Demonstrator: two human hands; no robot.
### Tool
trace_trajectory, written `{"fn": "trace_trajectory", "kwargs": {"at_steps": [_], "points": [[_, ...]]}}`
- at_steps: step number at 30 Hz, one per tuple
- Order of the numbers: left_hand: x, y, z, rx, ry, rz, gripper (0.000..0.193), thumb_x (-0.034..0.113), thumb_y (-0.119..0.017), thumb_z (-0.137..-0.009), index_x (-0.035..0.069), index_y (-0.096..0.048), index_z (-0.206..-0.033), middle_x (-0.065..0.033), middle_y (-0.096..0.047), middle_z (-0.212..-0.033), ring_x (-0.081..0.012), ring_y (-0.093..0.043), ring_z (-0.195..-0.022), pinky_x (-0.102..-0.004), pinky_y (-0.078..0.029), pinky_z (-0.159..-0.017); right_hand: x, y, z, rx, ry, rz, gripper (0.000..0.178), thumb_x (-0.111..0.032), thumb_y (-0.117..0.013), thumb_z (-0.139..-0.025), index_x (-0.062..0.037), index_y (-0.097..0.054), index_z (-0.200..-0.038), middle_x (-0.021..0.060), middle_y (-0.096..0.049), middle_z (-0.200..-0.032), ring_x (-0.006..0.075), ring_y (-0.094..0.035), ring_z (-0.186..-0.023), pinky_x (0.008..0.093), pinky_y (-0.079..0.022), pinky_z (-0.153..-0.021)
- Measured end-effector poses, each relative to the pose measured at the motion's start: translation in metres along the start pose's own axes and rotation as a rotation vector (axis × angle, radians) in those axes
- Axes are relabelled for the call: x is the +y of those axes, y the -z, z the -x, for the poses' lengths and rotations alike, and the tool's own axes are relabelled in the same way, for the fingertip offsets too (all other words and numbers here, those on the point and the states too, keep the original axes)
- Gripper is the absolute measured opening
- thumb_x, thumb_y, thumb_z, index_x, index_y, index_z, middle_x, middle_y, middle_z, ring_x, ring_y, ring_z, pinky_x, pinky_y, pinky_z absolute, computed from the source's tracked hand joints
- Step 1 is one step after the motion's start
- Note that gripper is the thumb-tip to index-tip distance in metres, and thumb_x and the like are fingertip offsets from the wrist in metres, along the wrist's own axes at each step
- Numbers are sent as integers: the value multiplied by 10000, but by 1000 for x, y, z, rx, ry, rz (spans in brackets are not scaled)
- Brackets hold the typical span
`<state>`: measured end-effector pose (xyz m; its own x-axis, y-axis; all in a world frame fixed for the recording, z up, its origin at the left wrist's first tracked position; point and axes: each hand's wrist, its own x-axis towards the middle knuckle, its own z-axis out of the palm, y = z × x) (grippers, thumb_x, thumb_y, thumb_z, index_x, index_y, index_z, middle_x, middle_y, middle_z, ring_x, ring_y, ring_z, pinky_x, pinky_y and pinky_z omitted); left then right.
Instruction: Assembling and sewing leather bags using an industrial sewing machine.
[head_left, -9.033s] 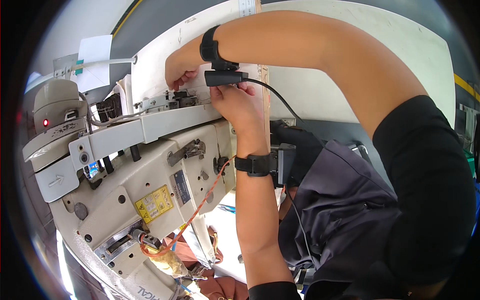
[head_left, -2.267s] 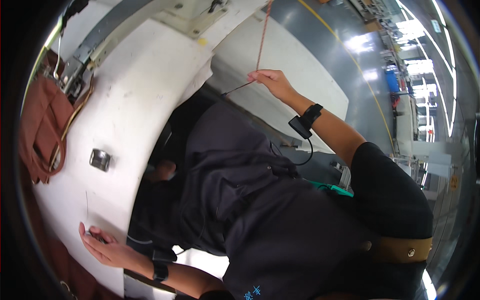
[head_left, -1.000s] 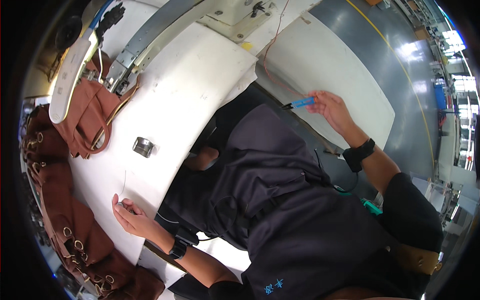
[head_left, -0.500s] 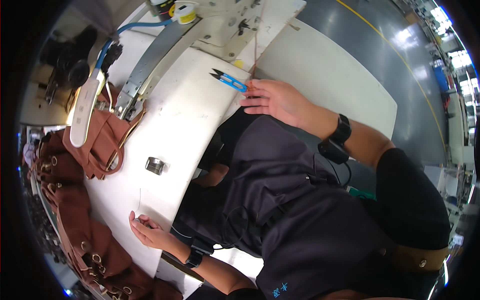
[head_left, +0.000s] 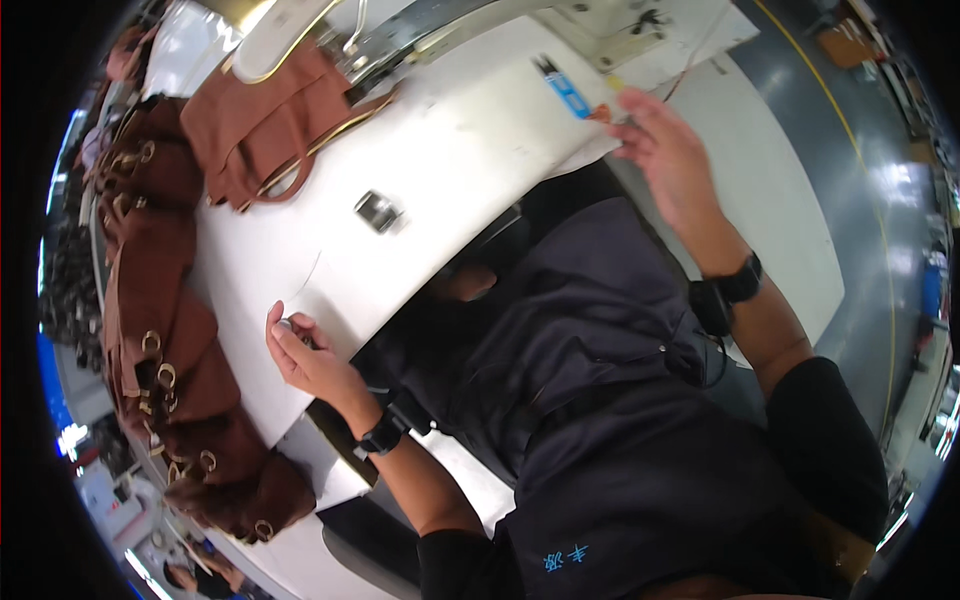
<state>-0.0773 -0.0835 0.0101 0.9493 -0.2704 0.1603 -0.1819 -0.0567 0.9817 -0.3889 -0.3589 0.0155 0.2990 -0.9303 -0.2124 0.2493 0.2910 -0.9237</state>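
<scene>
Over the white tabletop [head_left: 462, 135], blue-handled snips [head_left: 562, 90] are shown beside the right hand [head_left: 678, 165], its fingers [head_left: 640, 138] half-curled; whether the orange cord end [head_left: 600, 113] is gripped cannot be told. Such snips are probably light and springy, best held by the handles, off the dark blades [head_left: 546, 66]. By the left hand [head_left: 318, 365], a small greyish piece [head_left: 287, 323] is pinched.

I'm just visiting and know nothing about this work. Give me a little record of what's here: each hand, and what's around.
Left hand: fingers curled on a small metal piece; thin thread beside the fingertips
Right hand: fingertips beside blue snips; blurred, so whether they grip them is unclear
Mid-table: dark metallic block on the white table
Far side: brown bag with handle
Left side: brown pieces with metal rings
Worn: dark apron
</scene>
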Motion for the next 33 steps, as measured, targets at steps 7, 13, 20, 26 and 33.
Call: {"fn": "trace_trajectory", "kwargs": {"at_steps": [7, 13, 20, 26, 33], "points": [[43, -30, 60, -221, 97, 323, 381, 269, -413, -1097, -34, -555, -1280, -125, -679, -994, -43, -349, -496, -203, -253, -441, -6, -37, 48, -443, 35, 367, 291, -201, -538, -1043, -7, -685, -1202, 9, -675, -871, 64, -610, -758, 206, -479, -688], [48, -95, 102, -538, -91, 225, 387, 229, -377, -1107, -40, -553, -1322, -163, -664, -1233, -33, -472, -674, -169, -367, -553, 15, -96, 79, -830, -142, 216, 300, -168, -626, -1008, 27, -657, -1234, 40, -702, -997, 69, -630, -815, 237, -524, -725], [47, -99, 102, -602, 16, 225, 377, 225, -419, -1103, -27, -592, -1324, -86, -674, -1232, 2, -477, -685, -156, -362, -563, 12, -107, 74, -749, -363, 123, 286, -228, -650, -1005, 8, -703, -1157, 11, -681, -897, 65, -578, -732, 227, -472, -660], [64, -86, 95, -599, 237, 283, 383, 247, -462, -1089, -37, -616, -1295, -87, -697, -1141, 2, -379, -541, -180, -295, -474, 12, -104, 76, -711, -259, 120, 253, -180, -640, -1005, 41, -712, -1104, 19, -679, -852, 66, -600, -732, 226, -492, -672], [55, -79, 85, -761, 463, 253, 328, 259, -543, -1061, -9, -691, -1180, 25, -624, -803, -6, -362, -508, -178, -256, -459, -12, -108, 72, -559, -209, -318, 261, -149, -580, -1034, 57, -609, -1192, 85, -671, -853, 126, -619, -723, 249, -507, -674]]}}
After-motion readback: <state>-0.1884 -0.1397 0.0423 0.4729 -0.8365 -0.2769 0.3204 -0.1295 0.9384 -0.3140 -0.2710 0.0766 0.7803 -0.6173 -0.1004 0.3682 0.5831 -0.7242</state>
